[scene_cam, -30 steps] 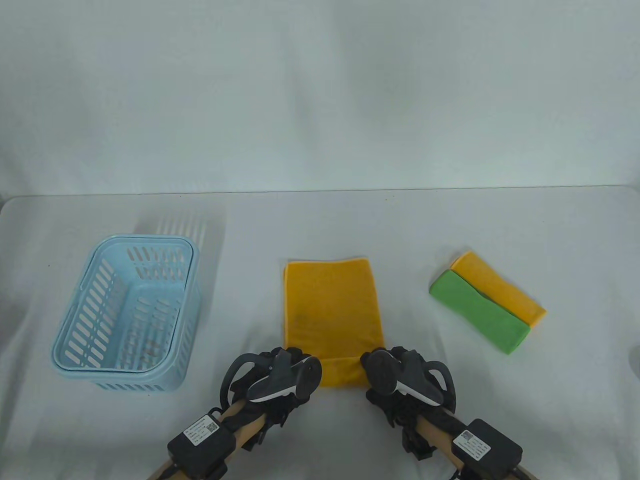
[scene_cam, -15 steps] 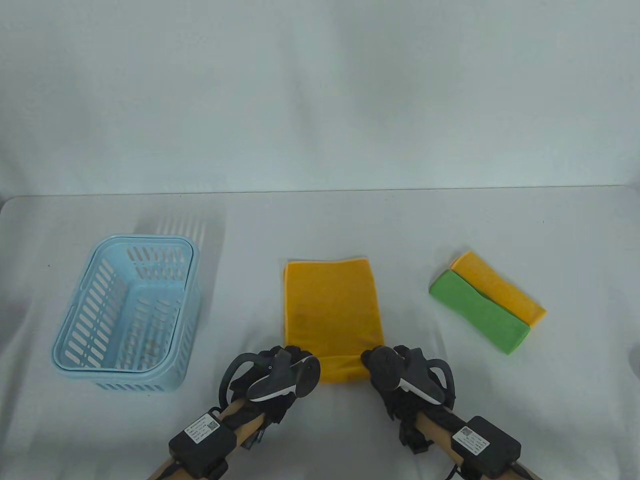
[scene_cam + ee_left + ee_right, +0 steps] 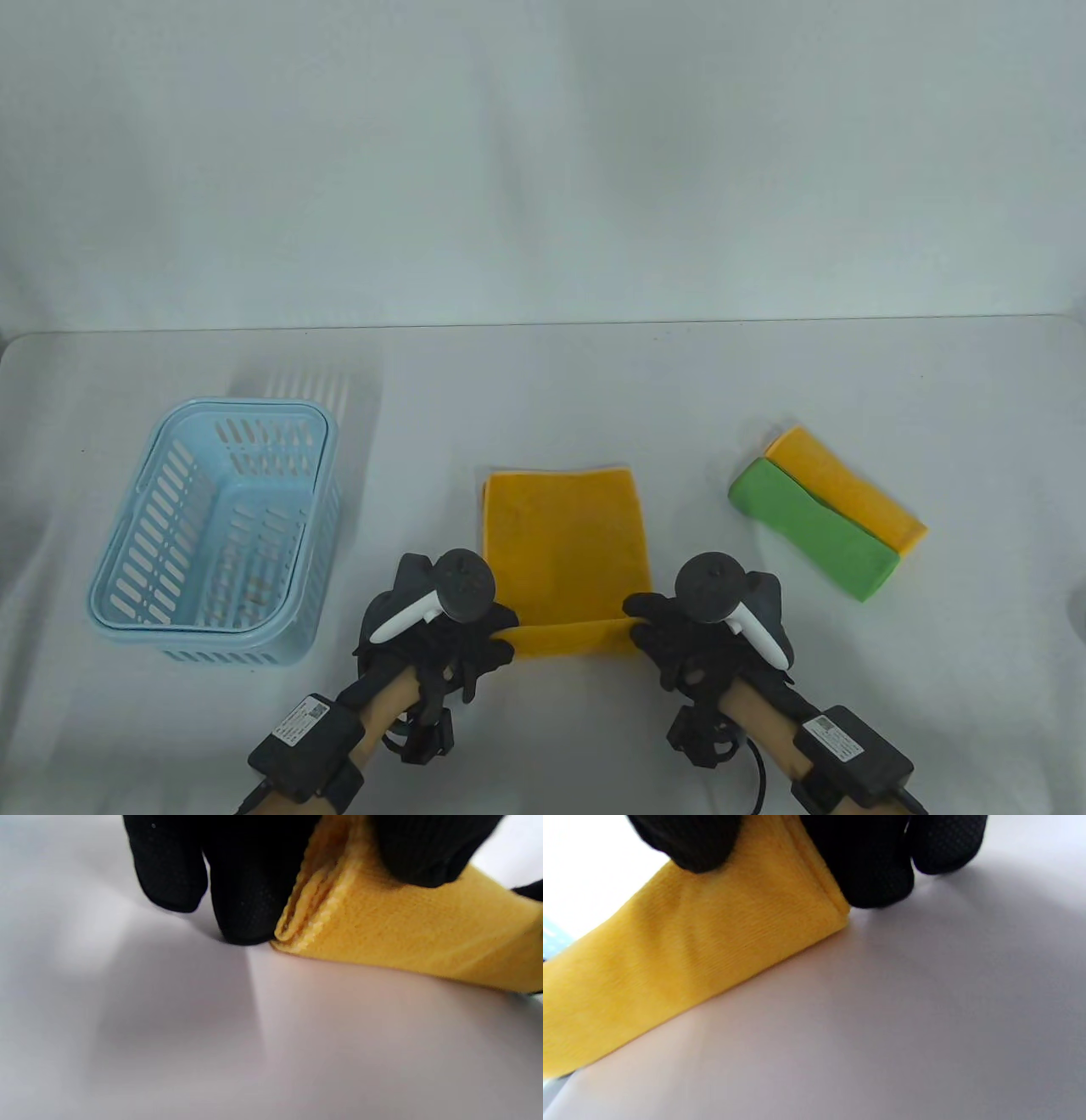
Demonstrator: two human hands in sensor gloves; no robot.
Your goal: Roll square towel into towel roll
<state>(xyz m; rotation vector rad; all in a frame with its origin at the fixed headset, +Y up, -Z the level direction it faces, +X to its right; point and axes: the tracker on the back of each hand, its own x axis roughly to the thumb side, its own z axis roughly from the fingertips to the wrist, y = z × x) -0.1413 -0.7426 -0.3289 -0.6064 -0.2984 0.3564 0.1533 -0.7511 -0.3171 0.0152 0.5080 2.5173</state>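
Towel: the folded yellow microfibre towel (image 3: pixel 564 543) lies as a long rectangle in the middle of the white table (image 3: pixel 543 382), its short far edge flat and its near edge lifted and turned over into a low fold.
Near edge: the left wrist view shows the layered hem (image 3: pixel 314 912) doubled back on itself at the corner; the right wrist view shows the opposite corner (image 3: pixel 835 906) folded the same way, its tip touching the table.
Left hand: the black-gloved left hand (image 3: pixel 441 628) pinches the near left corner, thumb on top of the fold and fingers (image 3: pixel 246 908) curled beside it, tips touching the table.
Right hand: the black-gloved right hand (image 3: pixel 704 628) pinches the near right corner in mirror fashion, thumb over the cloth and fingers (image 3: pixel 878 878) curled just beside it.
Step in hand: by my judgement this is the very start of the roll, with only the first turn formed and most of the towel flat beyond it.
Next move: it likely calls for both hands to tuck the fold tight and push it away evenly, so the roll stays straight and does not cone toward one side.
Risk: the loose layers at the hem could splay if the pinch slackens.
Surroundings: a light blue slotted plastic basket (image 3: pixel 216 531) sits well to the left; a folded green cloth (image 3: pixel 810 526) and a folded yellow cloth (image 3: pixel 848 488) lie touching, well to the right.
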